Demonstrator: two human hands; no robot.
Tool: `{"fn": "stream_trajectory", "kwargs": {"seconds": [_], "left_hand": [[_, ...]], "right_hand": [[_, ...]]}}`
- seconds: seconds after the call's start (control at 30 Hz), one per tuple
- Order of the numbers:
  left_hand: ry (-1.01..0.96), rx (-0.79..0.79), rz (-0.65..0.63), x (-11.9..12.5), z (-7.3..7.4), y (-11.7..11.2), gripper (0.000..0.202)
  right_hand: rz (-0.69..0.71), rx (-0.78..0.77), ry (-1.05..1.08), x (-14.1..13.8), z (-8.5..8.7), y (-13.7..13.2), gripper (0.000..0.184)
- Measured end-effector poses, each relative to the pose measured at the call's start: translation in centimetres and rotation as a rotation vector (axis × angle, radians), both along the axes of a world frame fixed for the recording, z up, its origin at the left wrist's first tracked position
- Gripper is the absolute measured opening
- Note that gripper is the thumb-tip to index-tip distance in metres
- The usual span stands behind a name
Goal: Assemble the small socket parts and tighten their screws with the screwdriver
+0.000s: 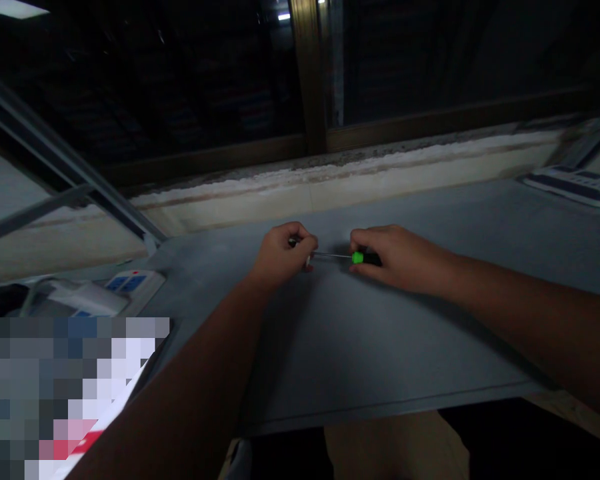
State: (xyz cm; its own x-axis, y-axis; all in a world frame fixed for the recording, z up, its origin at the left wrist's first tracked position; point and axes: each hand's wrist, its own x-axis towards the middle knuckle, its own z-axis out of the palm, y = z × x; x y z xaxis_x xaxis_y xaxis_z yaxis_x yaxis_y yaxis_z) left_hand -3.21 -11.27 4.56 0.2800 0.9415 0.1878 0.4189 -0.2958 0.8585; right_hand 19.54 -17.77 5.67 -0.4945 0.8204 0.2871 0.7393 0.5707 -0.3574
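Observation:
My right hand (397, 257) is closed around the black and green handle of a screwdriver (359, 258), held almost level over the grey table. Its thin metal shaft points left, towards my left hand (286, 255). The fingers of that hand are pinched on a small object (293, 242), dark at one end and with a pale bit showing below the fingertips. What kind of thing it is I cannot make out. The shaft's tip reaches the left fingers, and they hide where it ends.
The grey table (380, 353) runs back to a window ledge. On the left lies a white power strip (135, 285) with a white plug or adapter (97, 297) by it. Another power strip (575, 185) lies at the far right. A metal frame (115, 207) slants down at the left.

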Motion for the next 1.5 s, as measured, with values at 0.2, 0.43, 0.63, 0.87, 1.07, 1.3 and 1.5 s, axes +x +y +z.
{"fn": "stream_trajectory", "kwargs": {"seconds": [0.2, 0.43, 0.63, 0.87, 1.07, 1.3, 1.5], "left_hand": [[-0.142, -0.104, 0.069, 0.4, 0.4, -0.4, 0.017], [-0.115, -0.098, 0.059, 0.4, 0.3, -0.3, 0.019], [-0.118, -0.036, 0.021, 0.2, 0.8, -0.6, 0.018], [-0.105, -0.019, 0.012, 0.3, 0.6, -0.6, 0.019], [-0.045, -0.013, 0.013, 0.5, 1.0, -0.9, 0.018], [0.329, 0.031, 0.125, 0.7, 1.8, -1.0, 0.017], [0.64, 0.267, 0.123, -0.5, 1.5, -0.6, 0.018]], "right_hand": [[-0.037, 0.167, -0.249, -1.0, 0.6, -1.3, 0.01], [-0.05, 0.17, -0.273, -1.2, 0.8, -1.6, 0.013], [0.026, 0.051, -0.05, -0.7, 0.4, -0.8, 0.007], [0.049, -0.122, 0.184, -0.5, -0.4, -0.5, 0.008], [0.059, -0.194, 0.255, -0.5, -0.8, -0.1, 0.012], [0.024, -0.115, 0.036, 0.9, 0.7, 0.7, 0.014], [-0.154, -0.116, -0.024, 4.5, -0.1, 3.6, 0.015]]}}
